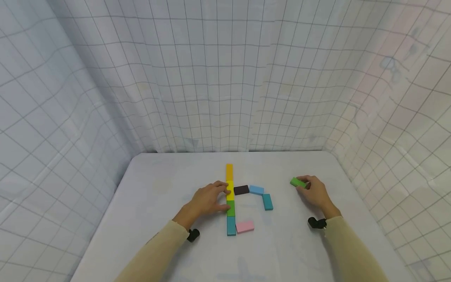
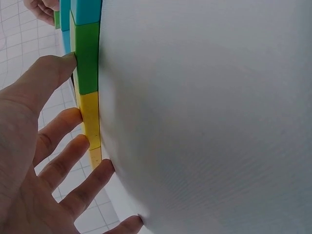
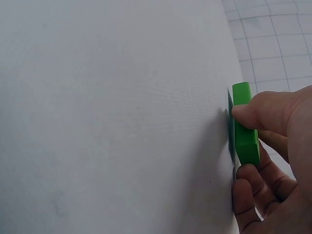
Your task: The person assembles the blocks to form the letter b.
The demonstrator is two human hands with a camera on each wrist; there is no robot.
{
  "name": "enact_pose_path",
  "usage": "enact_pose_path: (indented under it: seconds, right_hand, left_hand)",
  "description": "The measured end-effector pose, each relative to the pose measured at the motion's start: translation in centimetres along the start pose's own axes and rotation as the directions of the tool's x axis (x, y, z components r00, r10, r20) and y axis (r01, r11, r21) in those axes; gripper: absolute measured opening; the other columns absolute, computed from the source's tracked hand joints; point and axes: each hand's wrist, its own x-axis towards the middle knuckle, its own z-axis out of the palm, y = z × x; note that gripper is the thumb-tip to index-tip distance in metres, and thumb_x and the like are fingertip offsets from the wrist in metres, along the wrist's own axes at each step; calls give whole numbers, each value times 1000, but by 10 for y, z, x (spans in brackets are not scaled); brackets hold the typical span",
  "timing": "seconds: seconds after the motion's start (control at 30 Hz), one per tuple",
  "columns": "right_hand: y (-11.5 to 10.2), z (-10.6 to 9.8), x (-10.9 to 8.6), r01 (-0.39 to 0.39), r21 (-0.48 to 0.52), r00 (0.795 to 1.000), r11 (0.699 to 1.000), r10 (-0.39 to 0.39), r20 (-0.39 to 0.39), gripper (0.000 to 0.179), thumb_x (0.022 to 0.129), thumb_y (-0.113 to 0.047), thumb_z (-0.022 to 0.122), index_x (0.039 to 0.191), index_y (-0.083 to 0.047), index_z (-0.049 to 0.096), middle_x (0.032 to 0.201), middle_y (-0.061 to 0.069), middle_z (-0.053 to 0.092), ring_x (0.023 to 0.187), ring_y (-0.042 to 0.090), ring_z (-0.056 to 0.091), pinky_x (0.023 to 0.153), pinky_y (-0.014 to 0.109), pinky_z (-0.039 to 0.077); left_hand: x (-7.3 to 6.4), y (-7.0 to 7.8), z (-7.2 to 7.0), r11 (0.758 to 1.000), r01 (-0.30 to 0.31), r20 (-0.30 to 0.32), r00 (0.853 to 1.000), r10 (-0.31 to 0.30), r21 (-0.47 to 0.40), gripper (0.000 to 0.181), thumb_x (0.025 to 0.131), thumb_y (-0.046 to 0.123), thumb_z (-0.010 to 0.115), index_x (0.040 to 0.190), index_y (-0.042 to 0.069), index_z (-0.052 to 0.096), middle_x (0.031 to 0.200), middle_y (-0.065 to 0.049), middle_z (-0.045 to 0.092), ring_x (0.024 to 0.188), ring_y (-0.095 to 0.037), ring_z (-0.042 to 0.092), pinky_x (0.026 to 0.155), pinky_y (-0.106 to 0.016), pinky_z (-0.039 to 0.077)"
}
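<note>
My left hand (image 1: 208, 199) rests along a straight column of blocks, fingers spread. Its thumb touches the green block (image 2: 87, 58) and fingertips meet the yellow block (image 2: 90, 119). An orange-yellow block (image 1: 229, 172) tops the column; a teal block (image 1: 231, 226) ends it at the near side. Over on the right, my right hand (image 1: 314, 192) pinches a bright green block (image 3: 245, 131) between thumb and fingers, close over the table. Right of the column, a black block (image 1: 241, 190), a light blue block (image 1: 256, 190) and a slanted teal block (image 1: 267, 202) form a curve.
A pink block (image 1: 244, 226) lies just right of the column's near end. White table (image 1: 158, 254) surface surrounds the blocks. Gridded white curtains (image 1: 211, 78) enclose the table's back and sides. Each wrist wears a small black camera (image 1: 317, 223).
</note>
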Motion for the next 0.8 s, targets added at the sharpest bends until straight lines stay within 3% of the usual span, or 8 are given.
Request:
enact_pose_path:
  seconds: [0.3, 0.53, 0.8]
  right_hand:
    - [-6, 6, -5, 44, 1, 999, 999, -44, 2, 40, 107, -12, 80, 144, 3, 75, 124, 25, 72, 97, 25, 60, 79, 30, 47]
    - [-11, 11, -8, 31, 8, 999, 999, -31, 21, 40, 107, -10, 80, 145, -1, 76, 130, 23, 73, 102, 25, 61, 83, 33, 49]
    - [-17, 15, -9, 71, -8, 997, 997, -70, 28, 39, 106, -10, 81, 143, -2, 77, 132, 22, 75, 102, 24, 62, 83, 31, 50]
  left_hand:
    - [1, 0, -1, 1000, 4, 4, 1000, -4, 8, 52, 100, 53, 91, 141, 24, 81, 175, -3, 60, 154, -35, 65, 123, -67, 59]
    - [0, -1, -1, 1000, 4, 1, 1000, -4, 11, 52, 100, 54, 91, 142, 25, 81, 176, -1, 59, 155, -35, 65, 123, -66, 59]
    - [1, 0, -1, 1000, 3, 2, 1000, -3, 8, 53, 99, 54, 92, 142, 24, 81, 175, -3, 60, 154, -36, 65, 123, -67, 59]
